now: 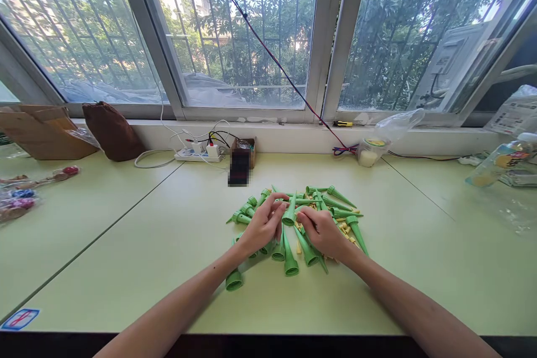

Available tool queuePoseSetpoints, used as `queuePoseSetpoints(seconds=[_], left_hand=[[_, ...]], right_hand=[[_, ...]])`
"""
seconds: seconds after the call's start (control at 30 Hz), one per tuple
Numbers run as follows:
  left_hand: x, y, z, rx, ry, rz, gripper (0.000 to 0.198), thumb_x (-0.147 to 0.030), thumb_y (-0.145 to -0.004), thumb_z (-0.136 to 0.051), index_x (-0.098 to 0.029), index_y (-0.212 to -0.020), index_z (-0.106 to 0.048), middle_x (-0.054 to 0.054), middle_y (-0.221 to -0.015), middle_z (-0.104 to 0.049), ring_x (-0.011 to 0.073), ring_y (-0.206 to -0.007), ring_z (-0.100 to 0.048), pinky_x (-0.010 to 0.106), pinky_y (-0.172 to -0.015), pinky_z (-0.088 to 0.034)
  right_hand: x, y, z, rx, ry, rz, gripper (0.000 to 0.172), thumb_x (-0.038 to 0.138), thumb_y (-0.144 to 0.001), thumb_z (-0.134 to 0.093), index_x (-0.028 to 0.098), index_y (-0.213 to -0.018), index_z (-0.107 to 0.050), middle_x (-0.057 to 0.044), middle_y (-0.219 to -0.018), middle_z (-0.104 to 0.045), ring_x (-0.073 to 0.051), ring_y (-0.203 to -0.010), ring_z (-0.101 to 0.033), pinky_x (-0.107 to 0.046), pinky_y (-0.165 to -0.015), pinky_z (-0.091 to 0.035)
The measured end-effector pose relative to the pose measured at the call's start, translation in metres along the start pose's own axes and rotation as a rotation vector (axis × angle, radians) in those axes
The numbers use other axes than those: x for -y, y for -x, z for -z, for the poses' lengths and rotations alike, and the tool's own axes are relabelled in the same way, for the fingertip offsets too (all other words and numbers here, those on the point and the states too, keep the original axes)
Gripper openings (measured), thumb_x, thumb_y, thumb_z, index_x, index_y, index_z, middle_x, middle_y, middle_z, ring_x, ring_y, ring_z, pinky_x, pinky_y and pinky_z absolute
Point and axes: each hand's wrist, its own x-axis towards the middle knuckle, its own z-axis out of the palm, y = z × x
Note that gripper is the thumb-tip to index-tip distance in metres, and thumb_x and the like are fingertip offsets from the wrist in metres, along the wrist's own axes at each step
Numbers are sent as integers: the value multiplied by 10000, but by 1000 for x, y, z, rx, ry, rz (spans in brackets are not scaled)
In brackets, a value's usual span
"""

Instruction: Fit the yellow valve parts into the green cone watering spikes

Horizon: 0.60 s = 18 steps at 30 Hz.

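Observation:
A green hollow plastic spike stands between my hands, its wide open end down toward me and its tip up. The fingers of my left hand are closed on its left side. My right hand is closed in a pinch just right of the spike; what its fingertips hold is too small and hidden to make out. Below and around both hands lie several more green spikes, pointing various ways. Small yellow plastic pieces are scattered among them, mostly right of my right hand.
Behind the pile are a small box with a blurred dark object before it, and a power strip with cables. A plastic cup stands back right. A brown bag and cardboard box are back left; a pouch lies right.

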Motion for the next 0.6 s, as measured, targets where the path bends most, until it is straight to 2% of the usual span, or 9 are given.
queuePoseSetpoints(seconds=[0.6], left_hand=[[1, 0, 0, -10, -7, 17, 338, -500, -979, -457, -220, -1162, -507, -6, -810, -628, 51, -371, -489, 179, -352, -350]], right_hand=[[0, 0, 0, 1, 11, -4, 351, 322, -1027, -388, 209, -695, -367, 45, -598, -414, -110, -522, -337, -259, -535, -276]])
